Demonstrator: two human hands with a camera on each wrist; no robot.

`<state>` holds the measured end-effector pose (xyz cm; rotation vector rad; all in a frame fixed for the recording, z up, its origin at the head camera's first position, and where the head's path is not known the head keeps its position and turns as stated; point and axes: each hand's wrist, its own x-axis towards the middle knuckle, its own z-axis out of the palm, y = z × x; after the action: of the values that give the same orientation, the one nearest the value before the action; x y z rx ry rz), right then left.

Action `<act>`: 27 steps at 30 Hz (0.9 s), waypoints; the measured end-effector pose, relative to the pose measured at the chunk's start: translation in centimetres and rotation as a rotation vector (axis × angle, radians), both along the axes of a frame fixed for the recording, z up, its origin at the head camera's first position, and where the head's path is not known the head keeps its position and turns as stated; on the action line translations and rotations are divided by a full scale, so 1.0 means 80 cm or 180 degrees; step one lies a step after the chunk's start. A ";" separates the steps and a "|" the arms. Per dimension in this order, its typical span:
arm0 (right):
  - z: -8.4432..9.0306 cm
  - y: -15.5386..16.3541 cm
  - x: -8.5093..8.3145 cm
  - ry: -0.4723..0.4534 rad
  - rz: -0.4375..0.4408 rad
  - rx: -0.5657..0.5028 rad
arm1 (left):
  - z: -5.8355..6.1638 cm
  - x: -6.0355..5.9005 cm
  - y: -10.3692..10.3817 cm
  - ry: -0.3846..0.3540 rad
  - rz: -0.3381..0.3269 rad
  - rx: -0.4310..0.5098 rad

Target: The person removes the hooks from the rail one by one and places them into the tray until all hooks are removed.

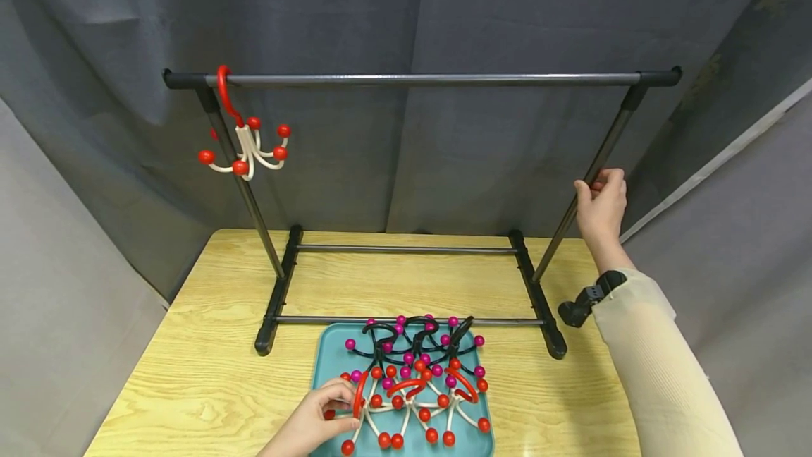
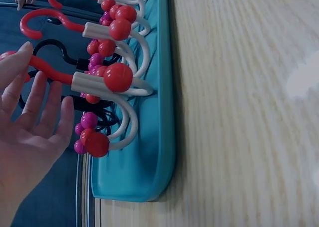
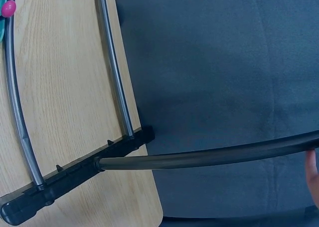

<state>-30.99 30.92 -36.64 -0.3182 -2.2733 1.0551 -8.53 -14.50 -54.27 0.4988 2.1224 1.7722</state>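
Observation:
In the teal tray lie several multi-arm hangers, white ones with red hooks and red ball tips in front, black ones with magenta tips behind. My left hand is at the leftmost white hanger; its red hook passes between the thumb and the straight, spread fingers. My right hand holds the right upright post of the metal rack, thumb on one side and fingers curled on the other. In the right wrist view only a finger shows against the post.
Another white hanger hangs by its red hook at the left end of the rack's top bar. The rack's black feet stand on the wooden table, with lower bars behind the tray. Grey curtains enclose the back and sides.

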 end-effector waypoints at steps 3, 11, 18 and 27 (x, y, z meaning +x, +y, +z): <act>0.000 0.001 0.000 -0.0018 0.0007 -0.0005 | 0.004 -0.003 -0.003 -0.0042 -0.0066 -0.0100; 0.000 0.002 0.001 -0.0029 0.0063 -0.0005 | 0.020 -0.010 -0.015 -0.0005 -0.0372 -0.0546; 0.000 0.002 0.003 -0.0041 0.0050 -0.0002 | 0.036 -0.022 -0.029 0.0199 -0.0377 -0.0737; -0.001 0.001 0.002 0.0020 0.0031 0.0024 | 0.082 -0.046 -0.050 0.0809 0.0122 -0.1212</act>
<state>-30.83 30.96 -36.71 -0.3007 -2.2749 1.0508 -12.24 -18.49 -47.70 0.6058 2.5807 1.3283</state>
